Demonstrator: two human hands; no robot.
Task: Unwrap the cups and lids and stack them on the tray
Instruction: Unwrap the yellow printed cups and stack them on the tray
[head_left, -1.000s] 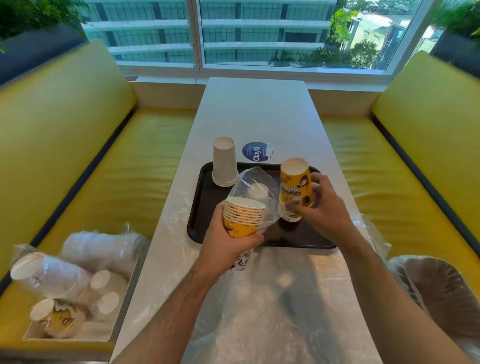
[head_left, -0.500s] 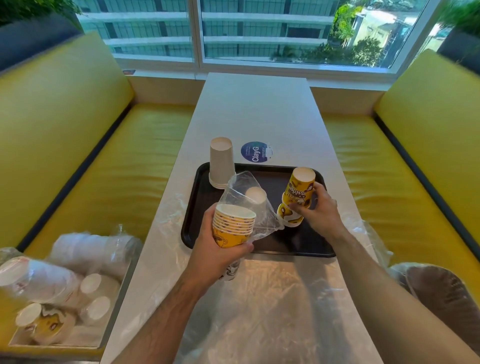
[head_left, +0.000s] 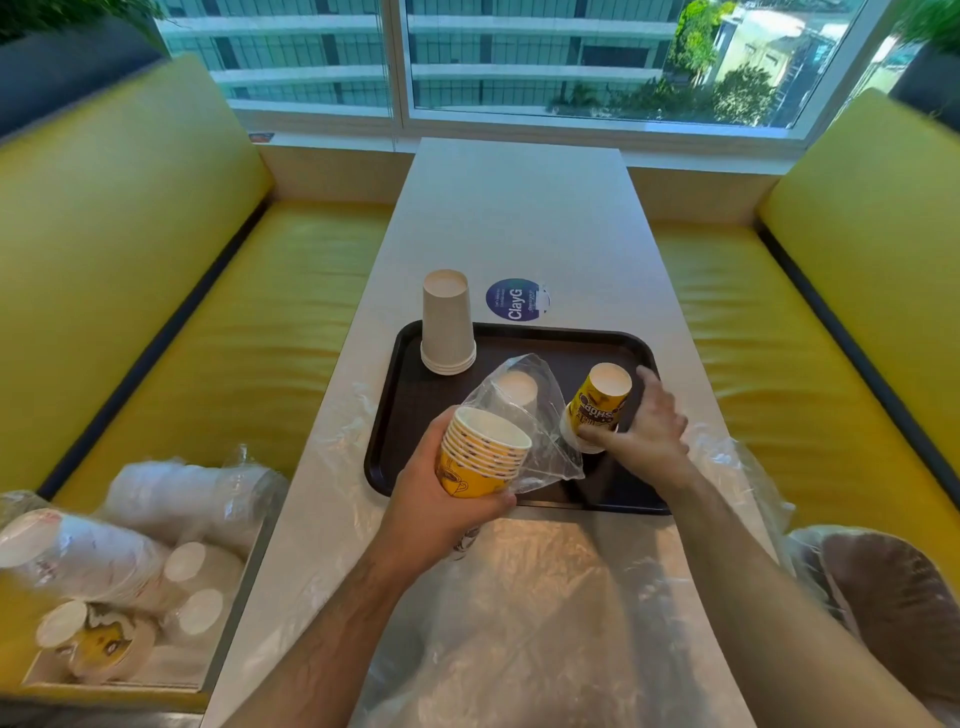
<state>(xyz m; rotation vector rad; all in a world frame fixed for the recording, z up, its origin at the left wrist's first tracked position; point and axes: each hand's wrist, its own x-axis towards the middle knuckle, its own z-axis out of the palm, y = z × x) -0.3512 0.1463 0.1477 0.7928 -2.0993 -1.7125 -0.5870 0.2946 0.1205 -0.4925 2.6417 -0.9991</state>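
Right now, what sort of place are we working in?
Probably a café or office canteen booth: yellow padded bench seats flank a long pale table under a large window, and a dark plastic serving tray holds upturned white paper cups.

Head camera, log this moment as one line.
left hand: grips yellow cup stack | right hand: setting inverted yellow cups on tray

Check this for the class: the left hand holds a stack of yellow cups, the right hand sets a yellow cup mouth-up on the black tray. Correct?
Not quite. The head view shows the yellow cup at the right hand mouth-down, base up. The left hand does hold the stack of yellow cups, and the tray is black.
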